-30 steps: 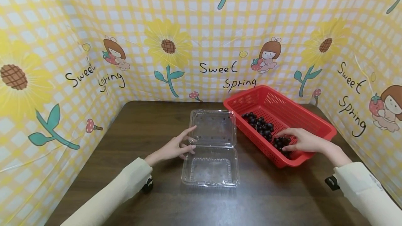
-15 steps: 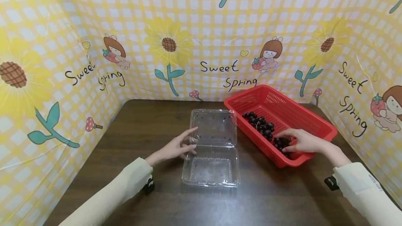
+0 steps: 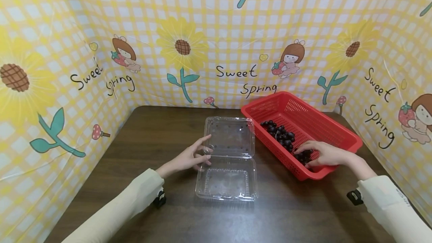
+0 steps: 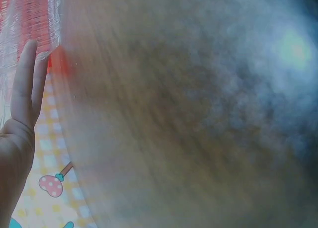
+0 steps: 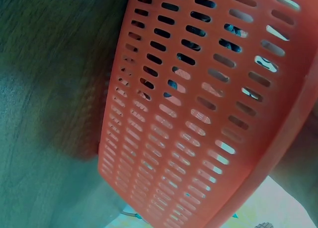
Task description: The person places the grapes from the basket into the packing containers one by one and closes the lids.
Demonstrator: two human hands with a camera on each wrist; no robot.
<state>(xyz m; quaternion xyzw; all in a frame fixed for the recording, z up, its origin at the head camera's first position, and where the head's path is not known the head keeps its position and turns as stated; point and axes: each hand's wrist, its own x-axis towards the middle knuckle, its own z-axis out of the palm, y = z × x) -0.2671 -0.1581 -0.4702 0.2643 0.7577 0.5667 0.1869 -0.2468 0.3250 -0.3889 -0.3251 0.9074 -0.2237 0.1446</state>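
A clear plastic clamshell box (image 3: pixel 226 183) lies unfolded on the table, its lid (image 3: pixel 229 138) spread flat toward the back wall. At its left edge, near the hinge, rests my left hand (image 3: pixel 189 157), thumb and fingers extended. In the left wrist view, straight fingers (image 4: pixel 23 84) lie against the clear plastic. My right hand (image 3: pixel 325 153) reaches inside the red basket (image 3: pixel 324 123), with thumb and fingers curled round a bunch of dark grapes (image 3: pixel 304 156) at the near end. More dark grapes (image 3: pixel 285 138) lie farther back along the basket's left side. In the right wrist view, the basket wall hides the hand's work.
The basket stands at an angle at the right rear of the brown wooden table (image 3: pixel 152 134), its left side close to the box lid. A yellow checked cloth (image 3: pixel 216 29) walls the table at the back and both sides.
My right hand's thumb and fingers have shifted slightly on the near bunch of grapes. My left hand stays at the box edge. The head view has tilted a little.
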